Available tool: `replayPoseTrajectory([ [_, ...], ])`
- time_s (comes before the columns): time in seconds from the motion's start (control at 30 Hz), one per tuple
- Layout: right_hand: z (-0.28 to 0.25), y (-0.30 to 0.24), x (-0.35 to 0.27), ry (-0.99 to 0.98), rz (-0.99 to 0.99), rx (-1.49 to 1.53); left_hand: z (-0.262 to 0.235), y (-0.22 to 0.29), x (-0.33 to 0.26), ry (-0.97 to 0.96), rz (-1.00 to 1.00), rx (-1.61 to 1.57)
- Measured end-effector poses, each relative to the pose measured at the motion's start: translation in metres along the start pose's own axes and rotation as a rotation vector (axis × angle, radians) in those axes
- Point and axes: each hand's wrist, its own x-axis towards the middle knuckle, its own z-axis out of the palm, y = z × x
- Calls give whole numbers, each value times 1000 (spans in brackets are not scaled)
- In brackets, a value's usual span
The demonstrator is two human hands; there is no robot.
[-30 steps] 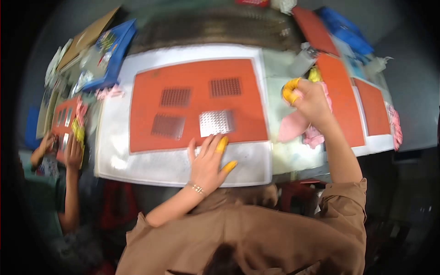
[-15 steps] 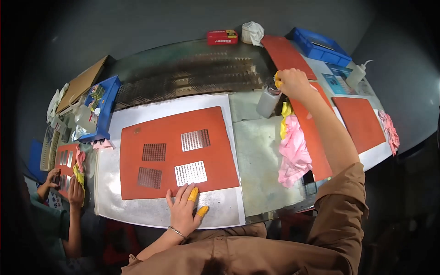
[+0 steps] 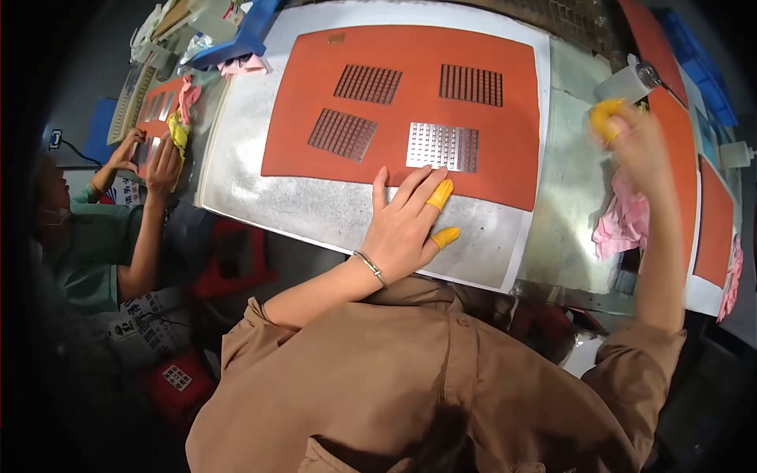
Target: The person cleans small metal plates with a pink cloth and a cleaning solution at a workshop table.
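Note:
My left hand point(image 3: 406, 217) lies with fingers spread over the near edge of an orange-red mat point(image 3: 410, 106). Its fingertips touch or nearly touch the lower edge of a shiny perforated metal sheet point(image 3: 432, 147); yellow finger cots cover the index finger and thumb. Several such sheets lie flat on the mat, including a darker metal sheet point(image 3: 471, 84) above it. My right hand point(image 3: 637, 142), also with yellow on its fingers, is raised at the right above the table. Motion smears its fingers, so anything held is hidden. A translucent bottle point(image 3: 623, 85) with a dark top stands just beyond it.
A crumpled pink cloth point(image 3: 623, 221) lies below my right hand. Farther right are another orange-red mat point(image 3: 714, 229) and a blue tray point(image 3: 698, 63). At the left, a co-worker's hands point(image 3: 162, 162) handle metal pieces on a small mat, beside a yellow cloth point(image 3: 178, 135).
My right hand has drawn back from the bottle's top toward me. My left hand stays by the shiny sheet. The whole view has shifted, tilting down toward my body.

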Motion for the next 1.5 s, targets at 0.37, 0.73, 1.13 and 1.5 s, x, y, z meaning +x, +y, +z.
replayPoseTrajectory([
  [0.37,163,-36,-36,83,-136,-208,5,0,-2,21,-11,-56],
  [0.73,172,-39,-35,161,-263,-396,6,-1,-6,-9,-39,-90],
  [1.13,164,-50,-10,133,-252,-488,5,-1,-1,62,-21,-48],
  [1.5,159,-46,-25,22,-279,-438,8,-1,-5,64,-27,-57],
])
